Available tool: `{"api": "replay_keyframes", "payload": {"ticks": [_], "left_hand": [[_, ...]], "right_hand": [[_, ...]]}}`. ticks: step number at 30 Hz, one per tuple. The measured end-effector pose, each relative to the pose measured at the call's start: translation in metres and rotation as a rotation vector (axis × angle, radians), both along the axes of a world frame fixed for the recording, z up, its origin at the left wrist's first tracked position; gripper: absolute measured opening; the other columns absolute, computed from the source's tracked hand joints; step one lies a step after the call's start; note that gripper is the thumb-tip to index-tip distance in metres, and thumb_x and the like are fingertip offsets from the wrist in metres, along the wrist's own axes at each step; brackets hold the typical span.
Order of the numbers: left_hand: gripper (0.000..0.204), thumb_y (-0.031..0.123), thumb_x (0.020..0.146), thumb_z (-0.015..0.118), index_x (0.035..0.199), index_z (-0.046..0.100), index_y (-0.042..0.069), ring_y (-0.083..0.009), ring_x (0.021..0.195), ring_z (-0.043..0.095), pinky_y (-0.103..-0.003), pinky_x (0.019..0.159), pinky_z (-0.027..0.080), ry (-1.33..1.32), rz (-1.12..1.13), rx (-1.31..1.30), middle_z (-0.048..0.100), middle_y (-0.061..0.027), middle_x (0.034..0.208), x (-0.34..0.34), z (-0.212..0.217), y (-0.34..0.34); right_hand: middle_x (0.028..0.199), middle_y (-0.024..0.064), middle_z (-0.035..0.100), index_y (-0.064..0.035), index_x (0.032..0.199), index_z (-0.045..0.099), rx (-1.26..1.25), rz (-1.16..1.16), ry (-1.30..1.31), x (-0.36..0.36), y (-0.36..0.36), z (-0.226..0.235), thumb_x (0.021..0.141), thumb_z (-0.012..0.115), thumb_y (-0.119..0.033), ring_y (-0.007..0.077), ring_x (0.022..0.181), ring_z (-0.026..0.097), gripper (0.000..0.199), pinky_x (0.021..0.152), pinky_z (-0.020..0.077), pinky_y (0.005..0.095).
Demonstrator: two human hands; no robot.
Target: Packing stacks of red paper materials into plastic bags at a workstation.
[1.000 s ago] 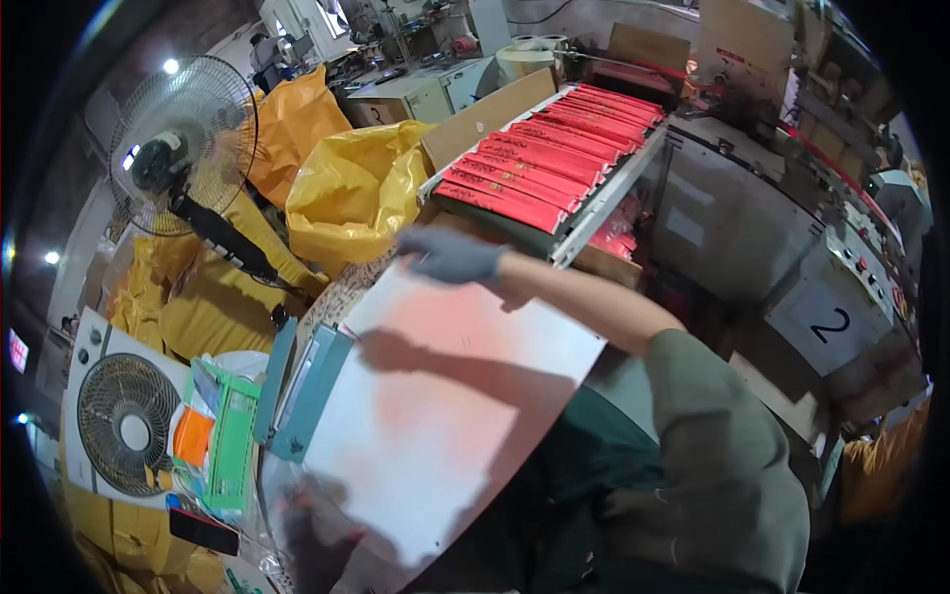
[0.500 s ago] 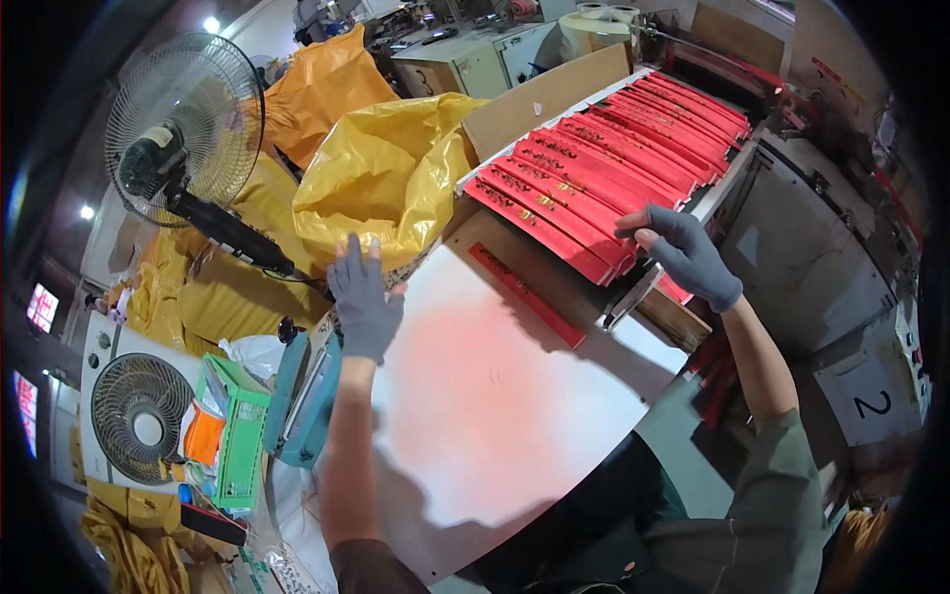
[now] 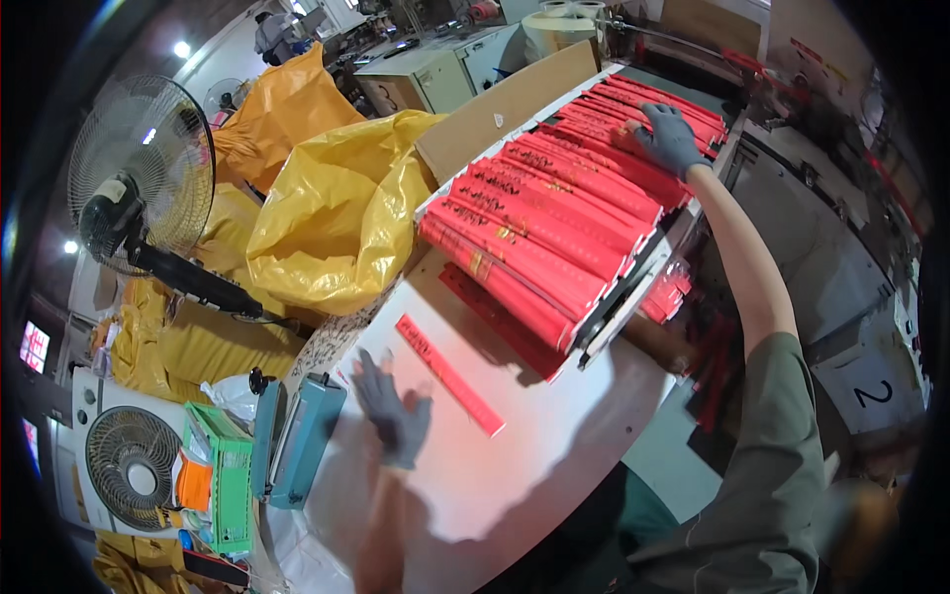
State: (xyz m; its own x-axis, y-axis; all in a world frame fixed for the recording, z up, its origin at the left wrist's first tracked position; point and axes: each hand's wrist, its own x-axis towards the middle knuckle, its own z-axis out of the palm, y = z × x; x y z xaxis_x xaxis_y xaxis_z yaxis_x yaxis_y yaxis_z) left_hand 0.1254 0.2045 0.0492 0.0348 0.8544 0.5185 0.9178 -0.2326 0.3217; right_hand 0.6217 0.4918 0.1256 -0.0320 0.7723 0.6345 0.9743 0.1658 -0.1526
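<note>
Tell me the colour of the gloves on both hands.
Grey. Head view shows it best: the left hand on the white table, the right hand on the red packs.

Red strips (image 3: 564, 213) with gold markings, grey-gloved hands (image 3: 394, 416), yellow bags (image 3: 332, 213), white table (image 3: 534, 465)

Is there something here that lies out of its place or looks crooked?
Yes. One red strip lies alone and slanted on the white table, beside the left hand, apart from the overlapping red strips in the tray, which the right hand touches.
</note>
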Motion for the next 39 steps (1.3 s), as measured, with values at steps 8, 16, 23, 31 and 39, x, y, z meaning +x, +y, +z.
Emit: {"api": "replay_keyframes", "payload": {"ticks": [8,16,23,31,39], "left_hand": [[0.06,0.027,0.086,0.06,0.135,0.039,-0.001,-0.0445,0.133,0.029,-0.049,0.108,0.026,-0.066,0.131,-0.047,0.032,-0.029,0.142,0.044,-0.047,-0.021],[0.055,0.026,0.088,0.057,0.13,0.041,-0.006,-0.0405,0.118,0.047,-0.045,0.098,0.039,-0.099,-0.036,-0.101,0.049,-0.0247,0.129,0.06,-0.04,0.003],[0.055,0.03,0.091,0.053,0.136,0.039,0.001,-0.0364,0.12,0.048,-0.041,0.101,0.039,-0.31,0.092,0.116,0.041,-0.0222,0.137,0.053,-0.043,0.013],[0.064,0.035,0.092,0.053,0.142,0.03,0.003,-0.0309,0.123,0.046,-0.036,0.1,0.039,-0.496,0.271,0.044,0.037,-0.0201,0.141,0.031,-0.076,0.016],[0.076,0.027,0.079,0.072,0.14,0.033,0.002,-0.0261,0.119,0.049,-0.034,0.099,0.039,-0.752,0.152,0.008,0.049,-0.0174,0.131,0.053,-0.048,0.013]], "right_hand": [[0.143,0.0218,0.037,-0.0026,0.142,0.029,-0.058,-0.607,-0.239,0.072,0.052,-0.025,0.084,0.043,-0.065,0.0431,0.134,0.029,0.087,0.108,0.0236,0.0525],[0.111,0.0148,0.06,-0.0106,0.109,0.062,-0.133,-0.075,-0.135,0.057,0.035,-0.011,0.091,0.039,-0.055,0.0339,0.107,0.053,0.053,0.093,0.0408,0.043],[0.098,0.0256,0.057,0.0036,0.109,0.058,-0.448,0.449,-0.066,-0.097,-0.073,0.035,0.075,0.056,-0.067,0.0392,0.097,0.053,0.079,0.087,0.0417,0.0421],[0.102,0.0266,0.055,0.0047,0.106,0.056,-0.621,0.662,-0.216,-0.219,-0.187,0.057,0.076,0.06,-0.062,0.0396,0.095,0.053,0.074,0.084,0.0439,0.0448],[0.118,0.0235,0.052,0.0053,0.129,0.041,-0.227,0.407,-0.034,-0.234,-0.163,0.013,0.08,0.061,-0.05,0.0406,0.113,0.047,0.076,0.098,0.0378,0.0448]]}}
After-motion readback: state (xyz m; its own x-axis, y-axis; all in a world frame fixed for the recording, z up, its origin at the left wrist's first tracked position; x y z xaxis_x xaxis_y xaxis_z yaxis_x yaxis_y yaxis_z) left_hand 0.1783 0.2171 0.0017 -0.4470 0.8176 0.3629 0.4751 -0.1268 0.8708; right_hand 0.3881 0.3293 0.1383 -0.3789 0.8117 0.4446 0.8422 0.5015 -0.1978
